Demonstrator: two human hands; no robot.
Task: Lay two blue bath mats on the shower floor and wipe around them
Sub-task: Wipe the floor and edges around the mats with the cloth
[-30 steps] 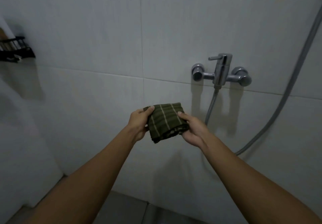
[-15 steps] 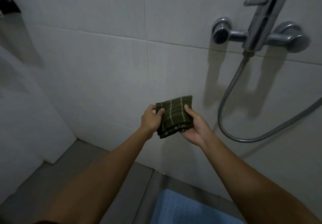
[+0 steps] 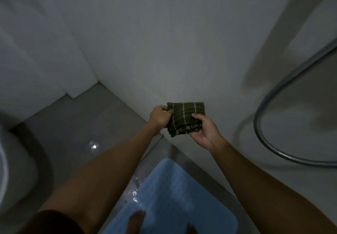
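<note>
View has tilted down since a second ago: the faucet is out of frame, and a blue bath mat [image 3: 169,197] now shows at lower centre on the wet shower floor [image 3: 87,124]. Left hand [image 3: 160,118] and right hand [image 3: 202,129] both pinch the folded green cloth [image 3: 186,118], mid-frame. I judge wiping comes next.

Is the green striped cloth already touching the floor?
No, both the left hand and right hand hold the cloth up above the floor.
</note>
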